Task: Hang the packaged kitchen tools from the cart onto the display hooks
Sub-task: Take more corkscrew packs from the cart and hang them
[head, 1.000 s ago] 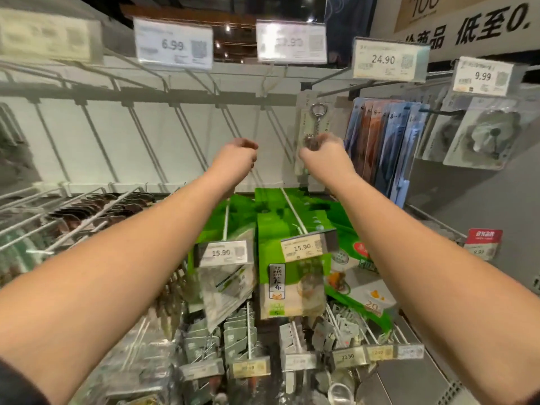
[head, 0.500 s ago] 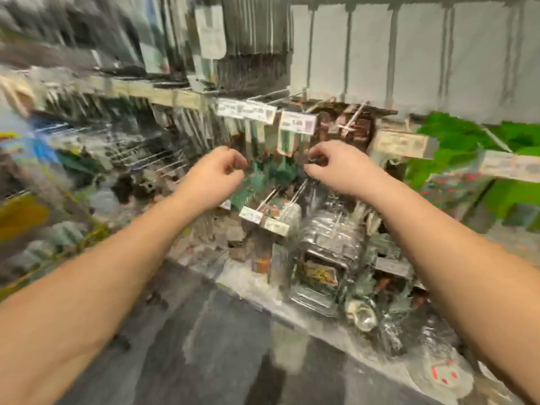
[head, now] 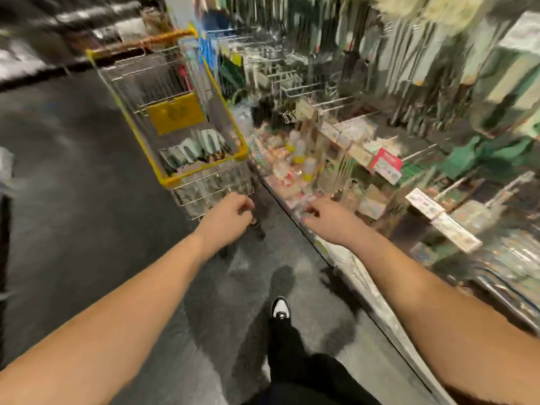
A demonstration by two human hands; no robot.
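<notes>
A person walks a store aisle, both arms stretched forward over the dark floor (head: 87, 229), one shoe (head: 280, 309) mid-step at 6 o'clock. The left hand (head: 230, 216), fingers loosely curled and carrying nothing, hangs just short of the near end of the cart (head: 201, 171), which stands at 11 o'clock with its yellow rim hard against the racks. The right hand (head: 327, 219) is likewise half-closed on nothing, beside the shelf edge (head: 344, 258). Pale packs (head: 193, 147), blurred but apparently the kitchen tools, lie heaped in the cart's basket, so stock plainly remains to be hung. The hooks (head: 327, 97), running from 12 to 3 o'clock, carry goods in places and stick out bare in others; motion blur hides how many are filled. On this showing the job is partway through, between hangings: the next pack has yet to be lifted, then carried to a free hook.
</notes>
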